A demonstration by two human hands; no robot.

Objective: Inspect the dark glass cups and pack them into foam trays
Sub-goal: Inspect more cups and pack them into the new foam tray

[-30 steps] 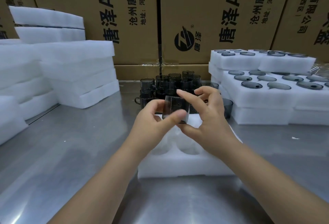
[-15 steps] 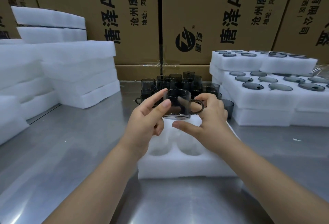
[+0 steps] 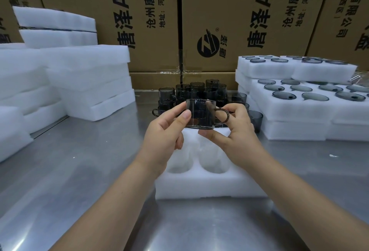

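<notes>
I hold one dark glass cup (image 3: 200,114) upright at chest height, above a white foam tray (image 3: 209,187) whose round pockets are bare. My left hand (image 3: 162,138) pinches the cup's left wall between thumb and fingers. My right hand (image 3: 234,131) holds the right side, with a finger through the handle and the thumb under the base. Behind the cup stands a cluster of several more dark glass cups (image 3: 196,91) on the steel table.
Stacks of blank foam trays (image 3: 87,79) fill the left side. Foam trays packed with dark cups (image 3: 307,101) are piled at the right. Cardboard boxes (image 3: 239,21) wall off the back. The steel table (image 3: 79,171) stretches toward me.
The cup was tilted on its side between my hands a second ago; it has since turned upright with its handle to the right and risen slightly.
</notes>
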